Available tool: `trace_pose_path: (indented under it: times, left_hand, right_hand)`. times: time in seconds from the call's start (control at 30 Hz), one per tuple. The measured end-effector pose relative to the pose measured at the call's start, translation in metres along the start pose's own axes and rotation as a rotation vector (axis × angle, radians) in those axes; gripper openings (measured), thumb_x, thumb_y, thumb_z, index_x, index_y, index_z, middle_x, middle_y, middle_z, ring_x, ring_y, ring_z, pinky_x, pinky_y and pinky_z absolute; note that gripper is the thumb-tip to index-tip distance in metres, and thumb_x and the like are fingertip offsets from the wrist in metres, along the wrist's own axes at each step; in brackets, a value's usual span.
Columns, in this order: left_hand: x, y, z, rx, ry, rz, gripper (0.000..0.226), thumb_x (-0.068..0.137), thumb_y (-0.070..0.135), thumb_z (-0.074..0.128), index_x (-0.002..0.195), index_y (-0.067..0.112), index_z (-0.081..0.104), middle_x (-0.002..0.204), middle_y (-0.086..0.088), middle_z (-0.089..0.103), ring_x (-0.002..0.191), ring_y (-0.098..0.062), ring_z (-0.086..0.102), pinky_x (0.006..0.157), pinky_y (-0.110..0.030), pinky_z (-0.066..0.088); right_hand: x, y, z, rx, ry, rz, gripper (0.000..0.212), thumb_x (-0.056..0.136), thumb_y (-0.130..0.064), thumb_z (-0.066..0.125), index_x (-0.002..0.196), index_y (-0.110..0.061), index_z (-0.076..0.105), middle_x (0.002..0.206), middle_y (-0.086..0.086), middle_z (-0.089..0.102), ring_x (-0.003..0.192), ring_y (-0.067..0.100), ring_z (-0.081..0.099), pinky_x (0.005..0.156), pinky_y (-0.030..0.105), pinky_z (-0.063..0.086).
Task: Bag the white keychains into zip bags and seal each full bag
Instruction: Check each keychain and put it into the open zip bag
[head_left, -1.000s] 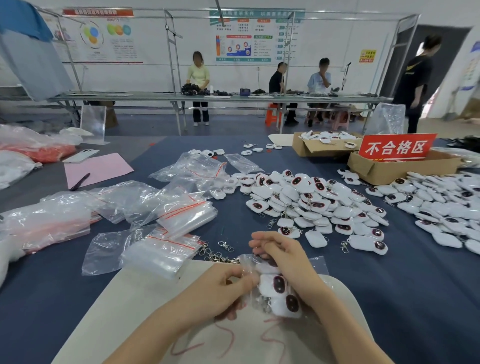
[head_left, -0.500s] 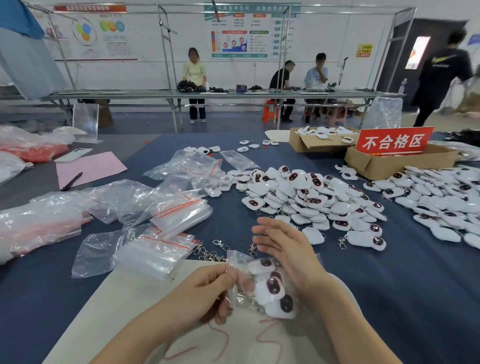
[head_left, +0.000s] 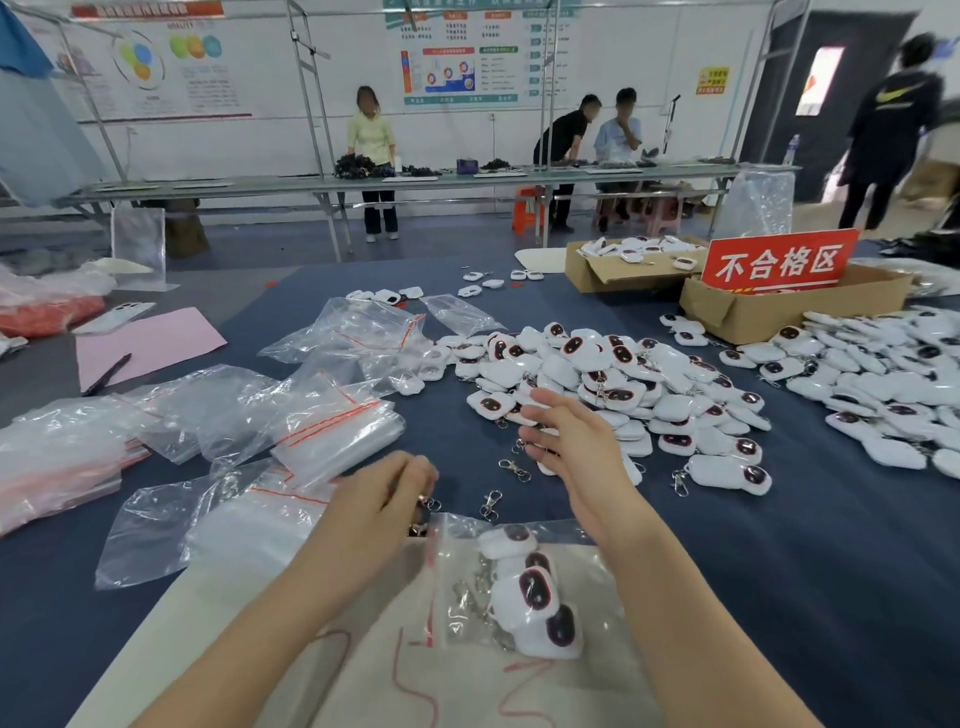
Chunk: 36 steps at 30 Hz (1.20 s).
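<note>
A clear zip bag (head_left: 462, 587) with a red zip strip lies on the beige board (head_left: 322, 670); several white keychains (head_left: 535, 603) with dark red faces are inside it. My left hand (head_left: 382, 501) hovers just above the bag's upper left corner, fingers loosely curled, nothing seen in its grip. My right hand (head_left: 569, 439) is open with fingers spread at the near edge of the big pile of white keychains (head_left: 613, 384). A stack of empty zip bags (head_left: 332, 431) lies left of my hands.
More keychains (head_left: 893, 384) cover the right of the blue cloth. Two cardboard boxes (head_left: 737, 312) with a red sign (head_left: 779, 262) stand at the back right. Loose metal clasps (head_left: 514, 467) lie between my hands. Pink paper (head_left: 150, 343) and a pen lie far left. People work at a far table.
Both hands let go of the filled bag, which now lies flat on the board. My right hand rose to the keychain pile; my left hand shifted up and left.
</note>
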<state>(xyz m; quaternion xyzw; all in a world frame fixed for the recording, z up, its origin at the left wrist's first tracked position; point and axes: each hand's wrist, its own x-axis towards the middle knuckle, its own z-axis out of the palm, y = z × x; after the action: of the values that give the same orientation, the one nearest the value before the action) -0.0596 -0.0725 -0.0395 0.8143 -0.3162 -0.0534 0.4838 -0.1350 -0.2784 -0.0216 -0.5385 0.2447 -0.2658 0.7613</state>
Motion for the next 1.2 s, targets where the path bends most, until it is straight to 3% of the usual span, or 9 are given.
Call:
trace_pose_path:
  times: [0.07, 0.13, 0.23, 0.33, 0.57, 0.73, 0.9, 1.07, 1.2]
  left_hand:
    - [0.021, 0.001, 0.013, 0.153, -0.009, 0.046, 0.017, 0.104, 0.033, 0.051, 0.094, 0.033, 0.064, 0.081, 0.015, 0.068, 0.068, 0.001, 0.061, 0.067, -0.025, 0.045]
    - [0.043, 0.005, 0.027, 0.272, -0.052, 0.064, 0.013, 0.104, 0.034, 0.05, 0.111, 0.034, 0.06, 0.103, 0.015, 0.068, 0.082, 0.003, 0.061, 0.076, -0.024, 0.044]
    - [0.073, 0.014, 0.05, 0.492, -0.17, 0.042, 0.041, 0.105, 0.038, 0.046, 0.143, 0.024, 0.045, 0.143, -0.003, 0.05, 0.117, -0.022, 0.06, 0.1, -0.038, 0.046]
    - [0.097, 0.025, 0.07, 0.469, -0.198, -0.037, 0.054, 0.105, 0.042, 0.044, 0.153, 0.02, 0.032, 0.151, -0.011, 0.039, 0.127, -0.034, 0.054, 0.105, -0.045, 0.045]
    - [0.122, 0.015, 0.093, 0.363, 0.046, -0.196, 0.044, 0.1, 0.047, 0.054, 0.13, 0.015, 0.052, 0.127, -0.006, 0.059, 0.114, -0.03, 0.06, 0.091, -0.04, 0.048]
    - [0.102, 0.003, 0.071, -0.138, 0.052, -0.114, 0.023, 0.093, 0.025, 0.072, 0.115, 0.024, 0.064, 0.106, -0.003, 0.069, 0.086, -0.02, 0.066, 0.082, -0.038, 0.056]
    - [0.063, -0.004, 0.051, -0.254, -0.044, 0.045, 0.025, 0.094, 0.028, 0.07, 0.114, 0.043, 0.071, 0.112, 0.016, 0.074, 0.108, -0.004, 0.066, 0.098, -0.03, 0.048]
    - [0.045, -0.001, 0.05, -0.418, 0.079, 0.02, 0.033, 0.094, 0.023, 0.072, 0.114, 0.049, 0.07, 0.113, 0.014, 0.074, 0.108, -0.005, 0.068, 0.098, -0.03, 0.049]
    - [0.039, 0.0, 0.05, -0.444, 0.089, 0.025, 0.028, 0.095, 0.021, 0.07, 0.114, 0.041, 0.072, 0.112, 0.015, 0.075, 0.109, -0.003, 0.067, 0.1, -0.033, 0.051]
  right_hand:
    - [0.005, 0.007, 0.0, -0.021, 0.067, -0.018, 0.027, 0.102, -0.009, 0.045, 0.107, -0.02, 0.068, 0.1, 0.002, 0.071, 0.08, 0.015, 0.066, 0.071, 0.022, 0.056]
    - [0.008, 0.018, -0.002, -0.035, 0.116, -0.052, 0.028, 0.102, -0.005, 0.042, 0.109, -0.018, 0.066, 0.102, 0.004, 0.069, 0.079, 0.016, 0.064, 0.064, 0.019, 0.057]
    - [0.013, 0.03, -0.007, -0.045, 0.175, -0.079, 0.029, 0.103, -0.005, 0.04, 0.119, -0.016, 0.061, 0.103, 0.001, 0.064, 0.072, 0.013, 0.065, 0.059, 0.02, 0.056]
    - [0.016, 0.033, -0.01, -0.062, 0.188, -0.101, 0.026, 0.103, -0.008, 0.041, 0.115, -0.022, 0.06, 0.104, 0.0, 0.063, 0.066, 0.007, 0.066, 0.062, 0.023, 0.056]
    - [0.017, 0.037, -0.012, -0.08, 0.159, -0.127, 0.027, 0.102, -0.007, 0.042, 0.114, -0.023, 0.06, 0.106, 0.001, 0.063, 0.067, 0.006, 0.066, 0.063, 0.023, 0.056]
    - [0.01, 0.04, -0.009, -0.251, 0.087, -0.221, 0.028, 0.102, -0.015, 0.045, 0.108, -0.038, 0.059, 0.106, -0.007, 0.064, 0.07, 0.002, 0.068, 0.066, 0.024, 0.057]
    - [0.005, 0.048, -0.002, -0.556, -0.146, -0.325, 0.029, 0.102, -0.036, 0.053, 0.129, -0.047, 0.055, 0.122, -0.02, 0.061, 0.098, 0.008, 0.066, 0.091, 0.032, 0.054]
    - [0.003, 0.048, 0.001, -0.525, -0.226, -0.256, 0.012, 0.101, -0.036, 0.058, 0.105, -0.045, 0.064, 0.098, -0.024, 0.07, 0.072, 0.002, 0.068, 0.072, 0.021, 0.052]
    - [0.002, 0.046, 0.0, -0.464, -0.241, -0.24, 0.013, 0.101, -0.03, 0.059, 0.106, -0.04, 0.065, 0.098, -0.017, 0.073, 0.073, 0.008, 0.071, 0.07, 0.019, 0.051]
